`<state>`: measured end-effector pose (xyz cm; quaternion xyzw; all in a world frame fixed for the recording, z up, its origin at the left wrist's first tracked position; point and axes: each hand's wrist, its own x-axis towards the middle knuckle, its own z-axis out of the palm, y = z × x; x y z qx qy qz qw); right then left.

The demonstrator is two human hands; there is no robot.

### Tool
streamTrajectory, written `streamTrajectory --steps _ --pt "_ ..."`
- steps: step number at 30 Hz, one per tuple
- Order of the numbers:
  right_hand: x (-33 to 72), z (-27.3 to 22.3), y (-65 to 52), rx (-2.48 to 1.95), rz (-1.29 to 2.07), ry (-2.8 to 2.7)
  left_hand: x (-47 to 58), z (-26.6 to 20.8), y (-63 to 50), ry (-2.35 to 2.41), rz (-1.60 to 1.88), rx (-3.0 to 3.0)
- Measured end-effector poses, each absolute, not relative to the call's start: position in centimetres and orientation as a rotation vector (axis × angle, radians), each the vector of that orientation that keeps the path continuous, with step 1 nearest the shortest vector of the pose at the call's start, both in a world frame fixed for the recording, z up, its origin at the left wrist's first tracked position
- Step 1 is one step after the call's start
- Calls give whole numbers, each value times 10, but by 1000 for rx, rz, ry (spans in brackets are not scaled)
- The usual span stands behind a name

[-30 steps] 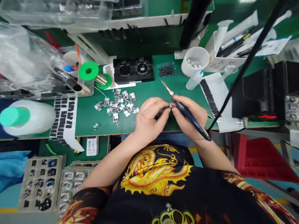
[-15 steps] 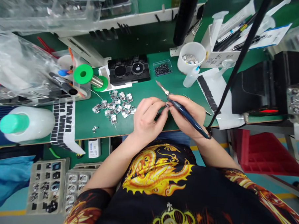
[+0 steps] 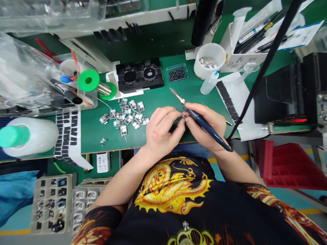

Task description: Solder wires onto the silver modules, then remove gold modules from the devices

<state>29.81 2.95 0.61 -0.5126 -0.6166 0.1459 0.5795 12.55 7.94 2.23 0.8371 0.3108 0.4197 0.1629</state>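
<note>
Far left, the white bottle [image 3: 38, 137] stood under its green cap; next came the solder spool [image 3: 88, 80], lying on its side, then the loose heap of metal parts [image 3: 129, 118] on the green table [image 3: 160, 95]. Your left hand [image 3: 163, 128] had its grip closed on a tiny metal piece [image 3: 183, 116] (details too small to read!), pinched where both hands' fingertips met, over the table's near edge. Your right hand's [image 3: 212, 119] grip wrapped the blue soldering iron [image 3: 203, 123], its tip pointing away from you. Far right, a black box [image 3: 275, 95] glowed red.
</note>
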Motion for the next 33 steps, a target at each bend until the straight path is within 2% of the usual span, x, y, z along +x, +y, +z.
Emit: streamTrajectory --steps 23,33 --pt "300 9 29 -1244 515 -1348 126 26 77 810 1191 2416" --pt "300 10 31 -1259 468 -1352 126 26 77 848 1175 2414"
